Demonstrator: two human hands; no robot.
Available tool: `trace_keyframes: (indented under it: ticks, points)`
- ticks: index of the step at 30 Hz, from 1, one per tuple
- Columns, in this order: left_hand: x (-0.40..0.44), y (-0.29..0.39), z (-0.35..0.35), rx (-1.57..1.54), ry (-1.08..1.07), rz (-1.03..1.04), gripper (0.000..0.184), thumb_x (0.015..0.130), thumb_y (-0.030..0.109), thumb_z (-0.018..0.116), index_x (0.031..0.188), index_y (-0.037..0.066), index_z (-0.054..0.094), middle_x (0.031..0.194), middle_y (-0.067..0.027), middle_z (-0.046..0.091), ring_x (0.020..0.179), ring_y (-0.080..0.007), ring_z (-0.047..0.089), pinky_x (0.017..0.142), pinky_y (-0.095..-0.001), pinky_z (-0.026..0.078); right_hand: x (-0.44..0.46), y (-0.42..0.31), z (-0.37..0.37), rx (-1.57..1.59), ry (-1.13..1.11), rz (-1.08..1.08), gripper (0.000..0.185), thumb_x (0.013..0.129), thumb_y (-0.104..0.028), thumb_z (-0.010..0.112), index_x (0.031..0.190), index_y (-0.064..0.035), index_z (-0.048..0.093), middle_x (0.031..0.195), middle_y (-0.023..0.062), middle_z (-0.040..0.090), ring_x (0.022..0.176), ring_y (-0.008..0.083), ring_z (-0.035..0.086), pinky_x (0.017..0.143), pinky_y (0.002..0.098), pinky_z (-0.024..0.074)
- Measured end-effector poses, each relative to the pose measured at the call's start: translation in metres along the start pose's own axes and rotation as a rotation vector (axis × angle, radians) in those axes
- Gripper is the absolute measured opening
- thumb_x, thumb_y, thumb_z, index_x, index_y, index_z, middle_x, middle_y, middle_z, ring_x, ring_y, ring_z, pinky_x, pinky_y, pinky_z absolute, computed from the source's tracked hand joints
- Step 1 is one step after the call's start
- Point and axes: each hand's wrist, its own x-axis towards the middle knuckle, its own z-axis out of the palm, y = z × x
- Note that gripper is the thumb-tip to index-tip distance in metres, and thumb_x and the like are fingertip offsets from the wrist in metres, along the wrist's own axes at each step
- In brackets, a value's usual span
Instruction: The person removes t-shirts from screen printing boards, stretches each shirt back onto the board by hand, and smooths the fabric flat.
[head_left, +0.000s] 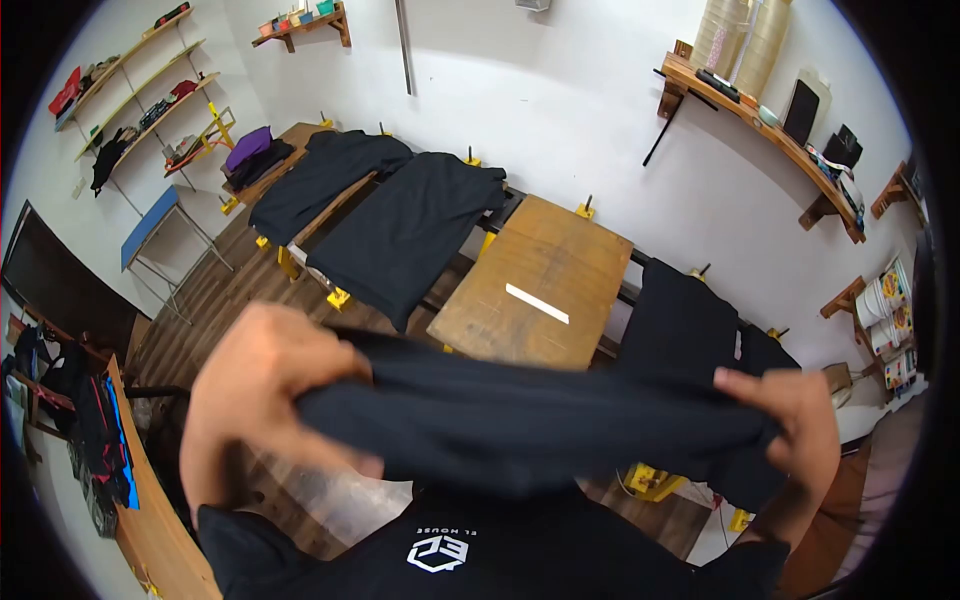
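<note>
A black cloth garment (540, 415) is stretched sideways in front of my chest, blurred by motion. My left hand (270, 385) grips its end at the left of the view, and my right hand (795, 415) grips the other end at the right. Beyond the cloth lies a bare wooden board (545, 270) with a white strip (537, 304) on it. Black shirts (410, 230) are laid over the boards to its left, and another black shirt (680, 325) covers a board to its right.
Yellow clamps (339, 299) stick out around the boards. A wooden shelf (760, 130) with rolls and small items hangs on the back wall. At the left are a blue-topped table (150, 228), wall shelves (130, 85) and a wooden table edge (155, 530).
</note>
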Motion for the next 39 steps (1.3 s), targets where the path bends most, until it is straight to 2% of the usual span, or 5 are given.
trace_keyframes:
  ticks: [15, 18, 28, 36, 39]
  points:
    - [-0.043, -0.078, -0.058, -0.565, 0.56, -0.322, 0.038, 0.111, 0.02, 0.049, 0.145, 0.003, 0.057, 0.133, -0.0072, 0.064, 0.124, -0.0188, 0.06, 0.111, -0.0371, 0.045, 0.123, -0.014, -0.035, -0.53, 0.125, -0.436, 0.038, 0.082, -0.012, 0.071, 0.118, -0.0023, 0.069, 0.1, 0.021, 0.071, 0.103, 0.0385, 0.067, 0.1, 0.0409, 0.0499]
    - [-0.01, 0.012, -0.051, 0.481, 0.251, -0.085, 0.049, 0.075, 0.033, 0.094, 0.11, 0.004, 0.075, 0.089, -0.0111, 0.075, 0.088, -0.0235, 0.074, 0.086, -0.0379, 0.055, 0.145, 0.001, -0.031, -0.491, 0.303, -0.448, 0.036, 0.075, 0.003, 0.066, 0.11, -0.0022, 0.071, 0.093, 0.0232, 0.069, 0.096, 0.0422, 0.065, 0.093, 0.0436, 0.0508]
    - [-0.013, -0.142, -0.089, 0.862, 0.379, -0.094, 0.033, 0.09, 0.003, 0.068, 0.122, 0.011, 0.071, 0.098, -0.0128, 0.077, 0.091, -0.0276, 0.074, 0.091, -0.0375, 0.054, 0.21, -0.048, -0.013, -0.383, 0.339, -0.562, 0.044, 0.079, 0.019, 0.054, 0.119, 0.0063, 0.065, 0.13, 0.0127, 0.066, 0.126, 0.0331, 0.062, 0.117, 0.0392, 0.0407]
    - [-0.056, -0.245, -0.153, -0.746, 0.586, -0.225, 0.041, 0.107, 0.026, 0.062, 0.143, 0.007, 0.064, 0.133, -0.0109, 0.069, 0.116, -0.0228, 0.062, 0.101, -0.0363, 0.05, 0.264, -0.053, 0.003, 0.949, 0.24, -0.078, 0.064, 0.1, -0.016, 0.062, 0.159, -0.0014, 0.041, 0.151, 0.0139, 0.055, 0.142, 0.0242, 0.05, 0.122, 0.0379, 0.0346]
    - [-0.067, -0.167, -0.128, -0.712, 0.401, -0.38, 0.037, 0.092, 0.023, 0.076, 0.121, 0.001, 0.07, 0.105, -0.0129, 0.077, 0.099, -0.024, 0.074, 0.096, -0.0372, 0.054, 0.273, -0.148, 0.005, -0.45, 0.204, -0.223, 0.062, 0.08, -0.02, 0.077, 0.137, -0.0031, 0.061, 0.137, 0.0182, 0.064, 0.135, 0.0357, 0.054, 0.115, 0.0448, 0.0407]
